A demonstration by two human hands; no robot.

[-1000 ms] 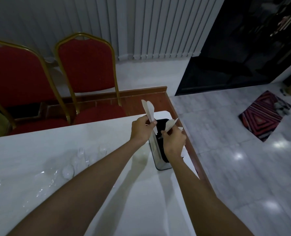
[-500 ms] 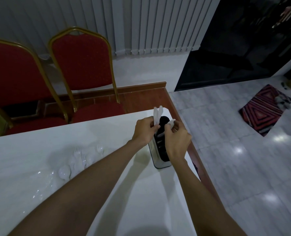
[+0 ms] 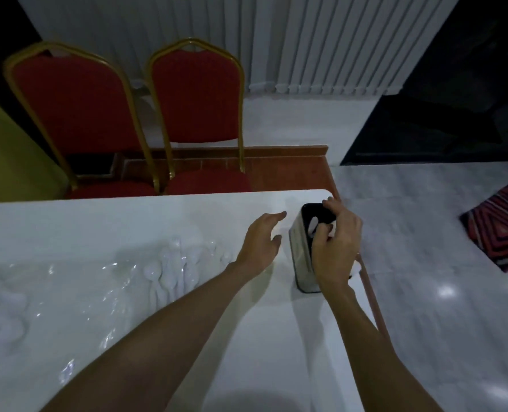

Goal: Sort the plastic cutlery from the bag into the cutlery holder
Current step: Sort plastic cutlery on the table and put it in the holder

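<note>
The right grip [image 3: 335, 242] covers much of the cutlery holder [image 3: 298, 257], fingers curled over its black top rim; whether they also pinch the white cutlery piece [image 3: 313, 224] poking from the opening is hard to tell. The holder, a tall box with shiny metallic walls, stands upright near the far right corner of the table [image 3: 157, 221]. The left grip [image 3: 261, 236] hovers just beside it, fingers loosely spread, holding nothing. Toward the left edge, the clear bag [image 3: 77, 292] blurs into the white top, with pale plastic cutlery [image 3: 169, 269] faintly visible inside.
</note>
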